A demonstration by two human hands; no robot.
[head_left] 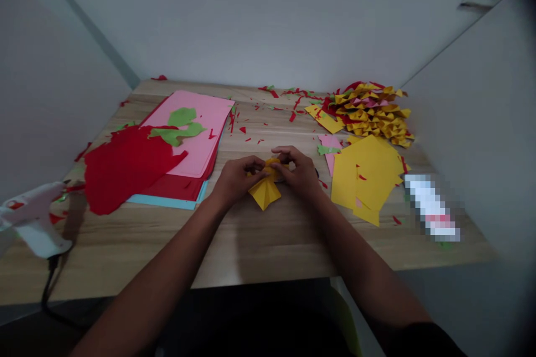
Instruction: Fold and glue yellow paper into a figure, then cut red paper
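A small folded yellow paper piece [265, 194] with creases fanning toward its lower edge is held above the middle of the table. My left hand [238, 177] pinches its upper left side between thumb and fingers. On the upper right side, my right hand [298, 168] grips the same piece, its thumb pressed against the paper and the index finger curled over. The fingers of both hands partly hide the top of the fold.
A white glue gun [37, 220] with a black cord lies at the left. Red paper [125, 170] overlaps pink sheets [201, 122] with green cut-outs [180, 128]. Yellow sheets [368, 173], a folded yellow pile [372, 114] and a blurred-out object [431, 209] are at the right. Scraps litter the table [268, 256].
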